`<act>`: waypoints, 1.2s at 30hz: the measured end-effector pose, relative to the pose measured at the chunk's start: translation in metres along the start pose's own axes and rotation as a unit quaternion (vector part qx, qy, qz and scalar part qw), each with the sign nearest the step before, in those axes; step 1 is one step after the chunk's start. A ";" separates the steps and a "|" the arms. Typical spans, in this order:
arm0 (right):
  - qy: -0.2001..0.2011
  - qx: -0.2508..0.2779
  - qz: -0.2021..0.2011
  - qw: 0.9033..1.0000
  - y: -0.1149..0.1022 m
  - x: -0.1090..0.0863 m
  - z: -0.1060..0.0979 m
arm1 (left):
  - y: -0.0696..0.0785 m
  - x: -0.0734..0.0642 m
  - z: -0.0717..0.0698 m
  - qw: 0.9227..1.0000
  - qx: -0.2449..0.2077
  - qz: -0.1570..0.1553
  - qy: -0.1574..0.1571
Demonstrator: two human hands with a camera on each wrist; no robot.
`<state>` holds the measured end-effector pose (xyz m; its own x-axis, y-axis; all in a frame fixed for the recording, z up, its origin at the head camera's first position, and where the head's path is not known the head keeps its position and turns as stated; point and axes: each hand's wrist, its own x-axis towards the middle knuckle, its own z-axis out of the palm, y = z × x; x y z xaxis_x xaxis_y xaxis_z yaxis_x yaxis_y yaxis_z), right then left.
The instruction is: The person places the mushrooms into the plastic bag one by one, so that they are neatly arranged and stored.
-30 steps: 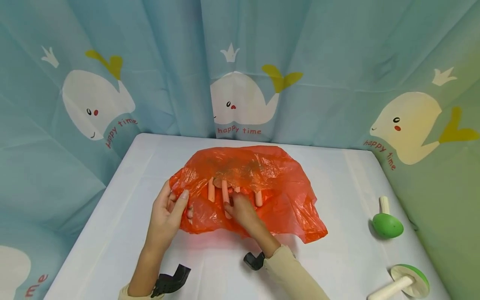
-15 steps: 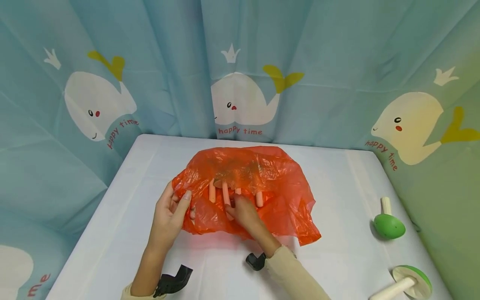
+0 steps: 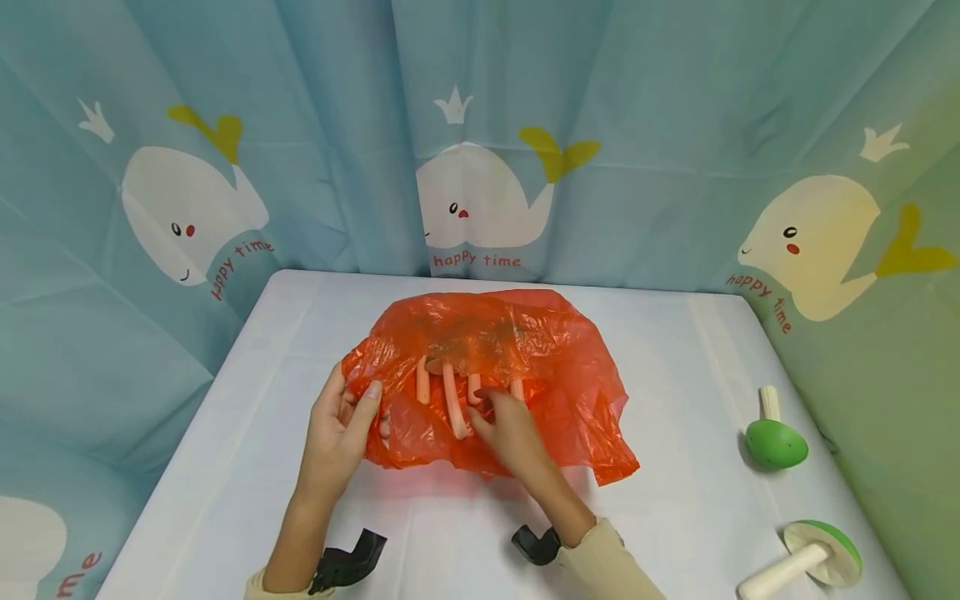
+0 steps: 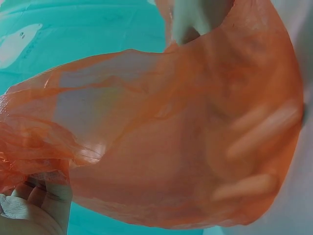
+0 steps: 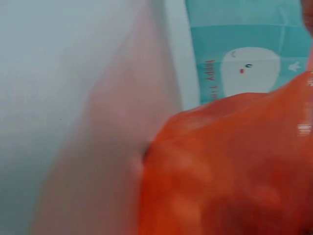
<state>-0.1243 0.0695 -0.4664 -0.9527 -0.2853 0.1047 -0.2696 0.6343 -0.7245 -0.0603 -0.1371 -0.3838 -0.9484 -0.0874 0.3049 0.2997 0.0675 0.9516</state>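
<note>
An orange-red plastic bag point(image 3: 585, 400) lies on the table with its mouth toward me. Several toy mushrooms are inside, tinted by the film; their stems point(image 3: 453, 402) point out at the mouth, while their caps show only as dark patches. At the bag's left edge, my left hand point(image 3: 337, 425) pinches the film between thumb and fingers. That left hand point(image 4: 41, 208) also shows low in the left wrist view, with the bag stretching away from it. Inside the mouth, my right hand point(image 3: 513, 433) has thumb and forefinger parted beside a short stem point(image 3: 474, 387), nothing between them.
Two mushrooms with green caps and pale stems lie at the table's right side: one farther back point(image 3: 776, 443), one nearer point(image 3: 821, 552). A black wrist camera mount is on each forearm. The white table point(image 3: 675, 358) ends against a blue whale-print curtain point(image 3: 337, 167).
My right hand has let go of the long stem and shifted right, leaving that stem lying in the bag mouth. My left hand keeps its hold on the bag.
</note>
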 end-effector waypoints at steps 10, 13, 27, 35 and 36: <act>0.000 0.088 -0.027 0.996 -0.029 -0.034 -0.046 | -0.002 0.000 0.003 1.000 -0.010 0.005 0.000; -0.014 0.165 0.008 0.986 -0.037 -0.045 -0.070 | -0.002 -0.001 0.003 1.000 -0.010 0.001 -0.001; 0.140 0.250 -0.017 0.958 -0.009 -0.080 -0.165 | -0.001 0.001 0.001 1.000 -0.013 0.000 0.002; 0.238 0.095 0.081 0.963 0.031 -0.095 -0.180 | -0.002 -0.001 0.002 1.000 -0.002 -0.009 0.007; 0.248 0.084 0.098 0.960 0.036 -0.096 -0.181 | -0.002 -0.001 0.001 1.000 0.000 -0.009 0.008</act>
<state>-0.0680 0.2499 -0.3798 -0.9439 0.2307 0.2361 -0.0914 0.5048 -0.8584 -0.0598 -0.1361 -0.3866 -0.9520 -0.1054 0.2875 0.2817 0.0666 0.9572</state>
